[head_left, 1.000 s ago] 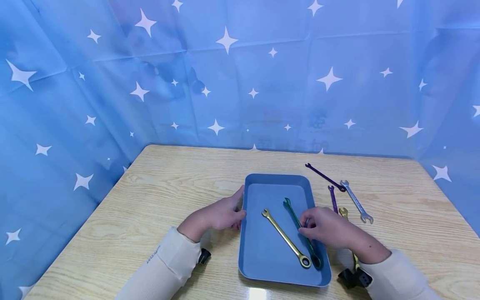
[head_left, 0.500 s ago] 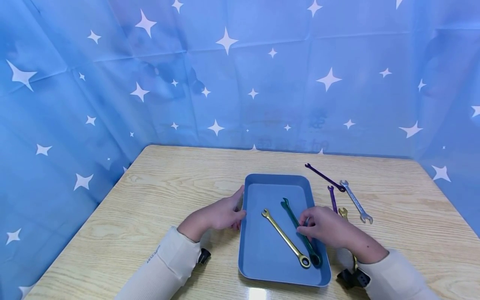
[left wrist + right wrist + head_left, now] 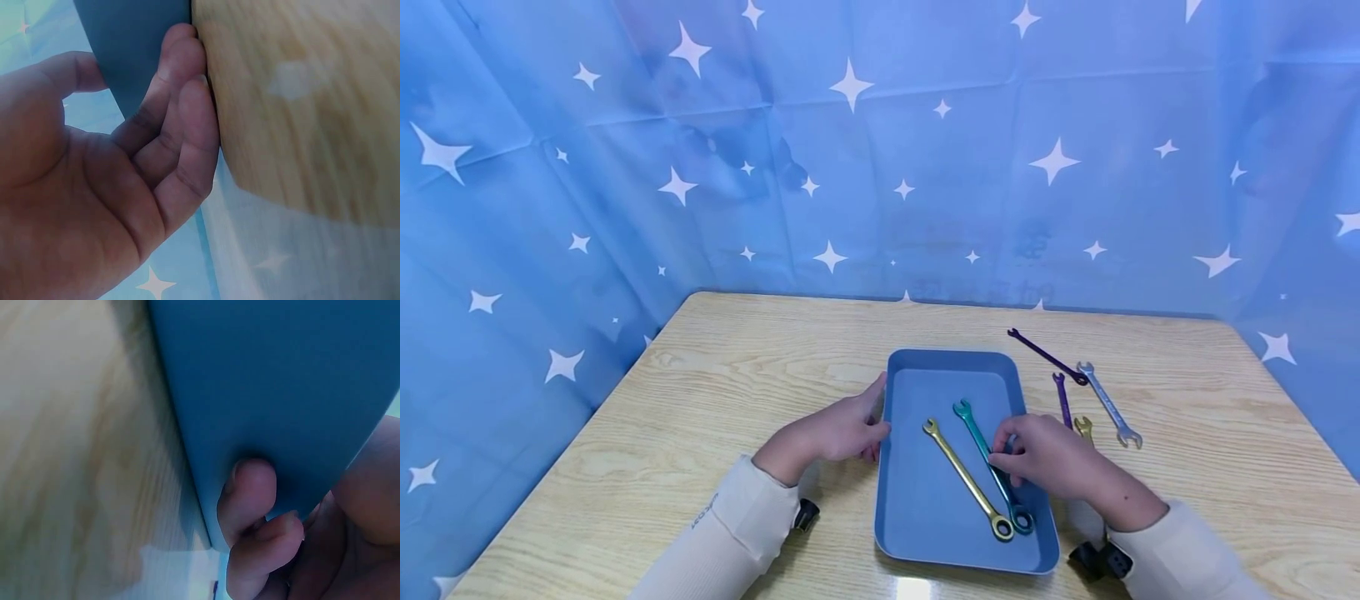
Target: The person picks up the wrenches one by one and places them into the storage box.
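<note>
In the head view a blue-grey tray holds a gold combination wrench and a green combination wrench, side by side and slanted. My right hand reaches over the tray's right wall and pinches the green wrench near mid-shaft; its thumb and fingers cover part of the shaft. Two of that hand's fingers are against the tray's outer wall in the right wrist view. My left hand holds the left wall, with fingers along the outside and the thumb at the rim.
Right of the tray lie a dark purple wrench, a silver open-end wrench, a purple wrench and another gold wrench, the last two partly hidden by my right hand. A blue star-patterned curtain hangs behind the wooden table.
My right hand has shifted slightly left with the green wrench, whose ring end now lies right beside the gold wrench's ring end. My left hand stays on the tray's wall.
</note>
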The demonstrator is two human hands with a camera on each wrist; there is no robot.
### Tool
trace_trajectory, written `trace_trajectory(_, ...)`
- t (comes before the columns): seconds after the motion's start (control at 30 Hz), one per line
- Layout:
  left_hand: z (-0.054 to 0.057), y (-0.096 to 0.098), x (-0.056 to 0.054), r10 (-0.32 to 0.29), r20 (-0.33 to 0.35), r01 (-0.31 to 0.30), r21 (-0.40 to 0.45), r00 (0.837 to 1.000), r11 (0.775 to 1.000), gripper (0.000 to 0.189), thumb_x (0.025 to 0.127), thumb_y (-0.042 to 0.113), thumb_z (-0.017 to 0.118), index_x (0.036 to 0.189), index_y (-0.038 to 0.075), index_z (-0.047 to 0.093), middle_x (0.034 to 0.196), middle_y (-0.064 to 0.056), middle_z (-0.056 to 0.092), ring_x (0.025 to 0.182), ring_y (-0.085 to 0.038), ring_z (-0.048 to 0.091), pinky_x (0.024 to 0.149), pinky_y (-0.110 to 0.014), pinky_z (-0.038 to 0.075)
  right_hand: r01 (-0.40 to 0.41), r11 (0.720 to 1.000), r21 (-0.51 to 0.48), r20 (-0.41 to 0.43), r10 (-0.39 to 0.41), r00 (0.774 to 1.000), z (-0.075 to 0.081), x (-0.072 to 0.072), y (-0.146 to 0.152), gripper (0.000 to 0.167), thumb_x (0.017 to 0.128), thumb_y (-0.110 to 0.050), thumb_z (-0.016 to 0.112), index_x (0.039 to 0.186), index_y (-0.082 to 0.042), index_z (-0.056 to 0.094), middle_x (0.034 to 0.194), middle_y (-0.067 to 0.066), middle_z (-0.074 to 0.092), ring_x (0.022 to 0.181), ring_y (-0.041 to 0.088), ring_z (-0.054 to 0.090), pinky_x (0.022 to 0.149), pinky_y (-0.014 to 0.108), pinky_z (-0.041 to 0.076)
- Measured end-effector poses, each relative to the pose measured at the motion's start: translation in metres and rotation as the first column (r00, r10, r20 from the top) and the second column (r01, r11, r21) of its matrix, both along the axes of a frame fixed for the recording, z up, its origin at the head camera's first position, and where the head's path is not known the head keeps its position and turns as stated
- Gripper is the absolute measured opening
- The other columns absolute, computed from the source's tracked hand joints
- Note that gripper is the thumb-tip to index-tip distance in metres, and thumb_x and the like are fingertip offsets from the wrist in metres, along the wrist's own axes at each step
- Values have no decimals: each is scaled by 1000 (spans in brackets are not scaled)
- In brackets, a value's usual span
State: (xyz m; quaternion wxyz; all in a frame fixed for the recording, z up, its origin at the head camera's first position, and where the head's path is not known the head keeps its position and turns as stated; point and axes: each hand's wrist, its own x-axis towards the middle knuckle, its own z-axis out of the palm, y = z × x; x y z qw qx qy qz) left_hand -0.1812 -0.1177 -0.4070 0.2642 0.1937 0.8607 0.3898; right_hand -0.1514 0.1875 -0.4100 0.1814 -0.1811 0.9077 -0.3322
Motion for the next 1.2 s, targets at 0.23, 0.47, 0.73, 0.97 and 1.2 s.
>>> trace_trajectory(0.23,1,1,0,-3,-4,3,-3,1000,1000,80,105,20,45,160,13,-13,74,-9,69,64,-19,63,58,-30,47,6,1000,19,-22,-6,1000,3,2,1,14,95,-23,69,99,-10,66,60,-5,64,52,14,57,44,25,34)
trace_trajectory(0.47,4,1,0,-6,-8,6,-11,1000,1000,80,105,20,45,161,13,-12,74,-10,69,65,-21,64,58,-31,48,14,1000,19,-102,-12,995,17,2,5,10,97,-21,65,100,-11,67,66,-7,66,58,9,60,46,26,38)
trace_trajectory(0.73,1,0,0,-2,3,2,3,1000,1000,80,106,20,45,160,13,-13,74,-9,69,66,-20,64,60,-31,49,100,994,41,-195,-90,977,25,-1,9,10,96,-18,66,102,-10,70,75,-4,69,63,9,60,50,26,43)
trace_trajectory(0.97,-1,-1,0,-10,1,10,16,1000,1000,81,105,19,45,160,13,-15,75,-9,69,66,-20,64,61,-31,50,195,980,42,-295,-174,940,28,-5,17,9,96,-18,66,95,-11,71,73,-2,66,51,12,49,46,27,40)
trace_trajectory(1.2,-1,-1,-1,-7,2,7,15,1000,1000,81,105,20,45,160,14,-14,75,-9,69,66,-20,64,61,-32,50,259,962,87,-337,-217,916,26,-10,32,12,96,-18,64,92,-8,69,69,0,65,45,13,49,43,28,37)
